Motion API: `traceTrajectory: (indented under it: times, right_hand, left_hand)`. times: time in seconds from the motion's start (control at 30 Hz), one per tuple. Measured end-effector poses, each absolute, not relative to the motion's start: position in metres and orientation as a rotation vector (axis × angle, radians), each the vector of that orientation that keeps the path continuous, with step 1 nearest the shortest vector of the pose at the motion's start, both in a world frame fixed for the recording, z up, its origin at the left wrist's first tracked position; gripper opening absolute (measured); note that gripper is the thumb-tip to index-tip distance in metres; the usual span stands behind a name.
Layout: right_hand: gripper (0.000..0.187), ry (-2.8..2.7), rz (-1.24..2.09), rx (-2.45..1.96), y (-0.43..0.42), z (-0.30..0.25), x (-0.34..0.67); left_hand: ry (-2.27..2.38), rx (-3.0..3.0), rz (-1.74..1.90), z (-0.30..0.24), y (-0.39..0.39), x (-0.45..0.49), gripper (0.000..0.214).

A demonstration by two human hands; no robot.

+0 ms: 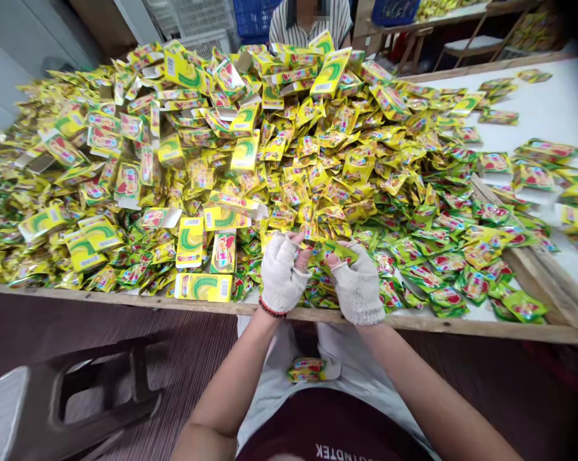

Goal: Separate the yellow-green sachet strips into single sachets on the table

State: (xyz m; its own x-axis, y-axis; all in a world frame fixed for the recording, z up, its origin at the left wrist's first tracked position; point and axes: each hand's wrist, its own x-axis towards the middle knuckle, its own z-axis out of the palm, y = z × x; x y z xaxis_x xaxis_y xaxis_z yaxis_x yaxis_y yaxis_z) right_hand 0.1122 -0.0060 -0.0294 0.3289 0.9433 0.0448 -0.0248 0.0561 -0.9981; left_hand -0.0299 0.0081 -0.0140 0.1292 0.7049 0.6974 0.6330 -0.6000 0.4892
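Both of my hands wear white fingerless knit gloves and meet just above the table's near edge. My left hand has its fingers curled, pinching small sachets. My right hand is closed on a green and yellow sachet held between the two hands. A huge heap of yellow and green sachets covers the table in front of them. Small yellow cartons lie flat to the left of my left hand. One sachet rests on my lap.
The wooden table edge runs across the view. A person in a striped shirt sits at the far side. A dark plastic stool stands at lower left. A white table with scattered sachets lies at right.
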Motion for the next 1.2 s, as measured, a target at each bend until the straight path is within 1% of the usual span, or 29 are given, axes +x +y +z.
traceTrajectory:
  times: [0.07, 0.13, 0.17, 0.2, 0.23, 0.27, 0.3, 0.33, 0.37, 0.4, 0.43, 0.47, 0.57, 0.6, 0.63, 0.73, 0.8, 0.87, 0.97, 1.07, 1.13, 1.2]
  right_hand:
    - [0.041, -1.009, 0.928, -1.334, -0.007, -0.029, 0.115]
    - [0.042, -0.997, 0.929, -1.348, -0.008, -0.029, 0.116]
    - [0.042, -0.974, 0.946, -1.343, -0.009, -0.029, 0.116]
    - [0.043, -0.95, 0.971, -1.33, -0.009, -0.029, 0.115]
    - [0.043, -0.923, 1.004, -1.304, -0.009, -0.028, 0.114]
    - [0.043, -0.897, 1.044, -1.266, -0.01, -0.027, 0.112]
    - [0.043, -0.871, 1.092, -1.218, -0.012, -0.025, 0.111]
    - [0.042, -0.85, 1.144, -1.169, -0.015, -0.022, 0.111]
    - [0.041, -0.835, 1.191, -1.129, -0.02, -0.018, 0.112]
    - [0.04, -0.832, 1.229, -1.104, -0.026, -0.014, 0.114]
    - [0.039, -0.842, 1.256, -1.093, -0.033, -0.01, 0.119]
    - [0.038, -0.865, 1.274, -1.093, -0.042, -0.006, 0.126]
    - [0.033, -0.949, 1.314, -1.126, -0.076, 0.0, 0.154]
    - [0.032, -0.975, 1.333, -1.153, -0.089, 0.0, 0.165]
    - [0.032, -1.002, 1.353, -1.191, -0.101, -0.001, 0.175]
    - [0.035, -1.098, 1.381, -1.361, -0.135, -0.01, 0.197]
    - [0.035, -1.14, 1.326, -1.473, -0.151, -0.015, 0.202]
    - [0.034, -1.134, 1.213, -1.546, -0.161, -0.018, 0.198]
    - [0.032, -1.159, 1.022, -1.565, -0.165, -0.019, 0.182]
    - [0.03, -1.275, 0.876, -1.548, -0.158, -0.019, 0.168]
    - [0.03, -1.384, 0.845, -1.551, -0.152, -0.02, 0.164]
    - [0.029, -1.519, 0.871, -1.555, -0.147, -0.019, 0.164]
  left_hand:
    - [1.094, 2.449, 1.405, -0.017, -0.024, -0.036, 0.026]
    - [0.697, 2.624, 1.042, -0.03, -0.064, -0.041, 0.024]
    - [0.71, 2.614, 0.774, -0.04, -0.083, -0.042, 0.022]
    - [0.864, 2.541, 0.567, -0.052, -0.099, -0.042, 0.023]
    - [1.03, 2.442, 0.396, -0.065, -0.112, -0.041, 0.03]
    - [1.159, 2.349, 0.268, -0.077, -0.12, -0.039, 0.043]
    - [1.247, 2.269, 0.171, -0.088, -0.125, -0.037, 0.049]
    - [1.28, 2.203, 0.1, -0.097, -0.127, -0.035, 0.049]
    - [1.271, 2.15, 0.053, -0.104, -0.128, -0.032, 0.042]
    - [1.243, 2.099, 0.027, -0.109, -0.127, -0.031, 0.033]
    - [1.207, 2.044, 0.018, -0.112, -0.126, -0.029, 0.027]
    - [1.173, 1.993, 0.023, -0.113, -0.126, -0.028, 0.028]
    - [1.109, 1.909, 0.012, -0.11, -0.126, -0.028, 0.05]
    - [1.098, 1.904, -0.009, -0.108, -0.126, -0.028, 0.056]
    - [1.093, 1.907, -0.029, -0.105, -0.126, -0.028, 0.056]
    - [1.15, 1.978, -0.03, -0.09, -0.126, -0.025, 0.038]
    - [1.249, 2.056, 0.058, -0.075, -0.13, -0.021, 0.035]
    - [1.373, 2.104, 0.178, -0.058, -0.139, -0.017, 0.038]
    - [1.538, 2.144, 0.31, -0.038, -0.151, -0.011, 0.043]
    - [1.667, 2.214, 0.413, -0.03, -0.153, -0.012, 0.039]
    - [1.725, 2.258, 0.463, -0.029, -0.149, -0.018, 0.036]
    - [1.761, 2.3, 0.482, -0.031, -0.145, -0.025, 0.037]
